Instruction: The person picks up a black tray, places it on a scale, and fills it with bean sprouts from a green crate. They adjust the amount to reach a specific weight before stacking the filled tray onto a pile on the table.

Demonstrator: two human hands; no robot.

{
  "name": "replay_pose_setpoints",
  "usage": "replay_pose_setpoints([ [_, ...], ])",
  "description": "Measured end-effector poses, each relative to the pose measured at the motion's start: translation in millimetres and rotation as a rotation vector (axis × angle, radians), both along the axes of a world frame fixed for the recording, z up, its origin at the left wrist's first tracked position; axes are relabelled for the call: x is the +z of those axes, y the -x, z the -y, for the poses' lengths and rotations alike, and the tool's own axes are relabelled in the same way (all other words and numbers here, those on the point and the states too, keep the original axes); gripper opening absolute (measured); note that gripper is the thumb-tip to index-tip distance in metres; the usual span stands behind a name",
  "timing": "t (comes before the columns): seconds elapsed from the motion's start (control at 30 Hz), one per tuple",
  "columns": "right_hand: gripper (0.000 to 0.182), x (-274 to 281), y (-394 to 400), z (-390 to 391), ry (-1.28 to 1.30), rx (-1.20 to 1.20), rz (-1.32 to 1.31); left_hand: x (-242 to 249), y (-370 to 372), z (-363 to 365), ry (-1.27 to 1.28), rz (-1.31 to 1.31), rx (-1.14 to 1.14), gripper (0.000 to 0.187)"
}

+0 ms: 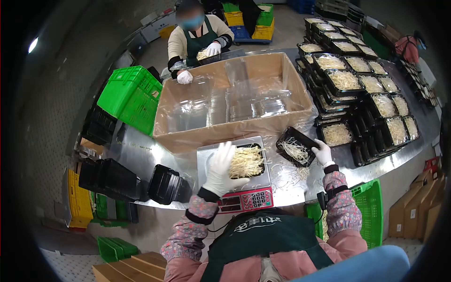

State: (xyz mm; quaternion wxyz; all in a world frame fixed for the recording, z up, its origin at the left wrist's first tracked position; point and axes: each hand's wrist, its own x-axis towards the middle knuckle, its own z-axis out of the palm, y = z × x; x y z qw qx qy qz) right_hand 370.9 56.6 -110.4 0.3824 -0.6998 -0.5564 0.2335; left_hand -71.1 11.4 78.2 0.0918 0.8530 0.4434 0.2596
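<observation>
My left hand (220, 170), in a white glove, is open with fingers spread at the left side of a black tray heaped with pale, thin strands (246, 162) that look like bean sprouts or enoki. That tray sits on the metal plate of a red digital scale (246, 200). My right hand (323, 154), also gloved, grips the right edge of a second black tray (304, 136), which is tilted and only partly filled with strands. Loose strands (296, 175) lie on the steel table below it.
A large cardboard box (235, 127) of clear plastic lids stands ahead. Stacked filled trays (345, 80) rise on the right, empty black trays (164, 184) on the left. A green crate (131, 94) is at far left. A co-worker (195, 37) handles a tray opposite.
</observation>
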Motion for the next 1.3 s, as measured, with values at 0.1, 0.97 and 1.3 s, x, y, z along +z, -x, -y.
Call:
replay_pose_setpoints([
  [0.1, 0.096, 59, 41, -3, 0.162, 0.026, 0.474, -18, 31, 2, 0.062, -0.111, 0.103, 0.121],
  [0.97, 0.022, 129, 74, 20, -0.137, 0.345, 0.692, -27, 46, -32, 0.266, 0.195, 0.000, 0.091],
  [1.3, 0.016, 139, 259, 48, -0.435, 0.868, 0.456, -49, 37, -25, 0.086, -0.027, 0.032, 0.100],
])
